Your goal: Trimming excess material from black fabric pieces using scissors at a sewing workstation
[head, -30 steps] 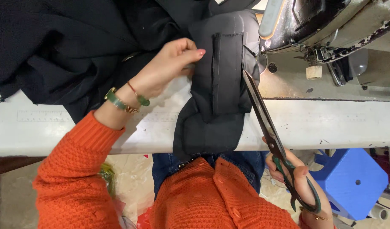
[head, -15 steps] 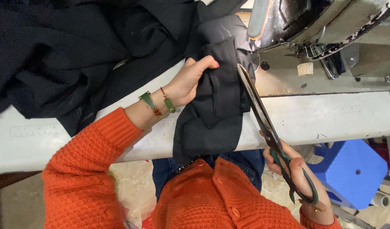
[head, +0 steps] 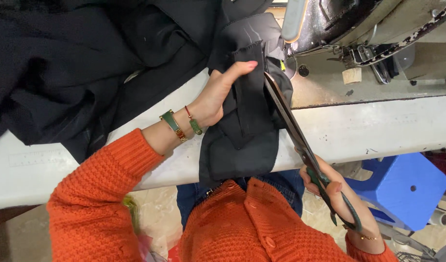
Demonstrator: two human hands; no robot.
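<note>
My left hand [head: 222,92] grips a folded piece of black fabric [head: 242,145] that hangs over the front edge of the white sewing table [head: 358,131]. A green bracelet and a thin red cord sit on that wrist. My right hand [head: 334,194] holds large tailor's scissors [head: 300,140] by their green handles, below the table edge. The long blades point up and left, with their tips against the right edge of the fabric, close to my left fingers.
A heap of black garments [head: 72,68] covers the left part of the table. A black industrial sewing machine [head: 358,24] stands at the upper right. A blue plastic stool [head: 402,189] sits on the floor to the right. My orange knitted sweater fills the bottom.
My left hand has shifted right and taken a tighter hold on the fabric piece, bunching it. The scissors have come up closer, their tips now at the fabric's edge.
</note>
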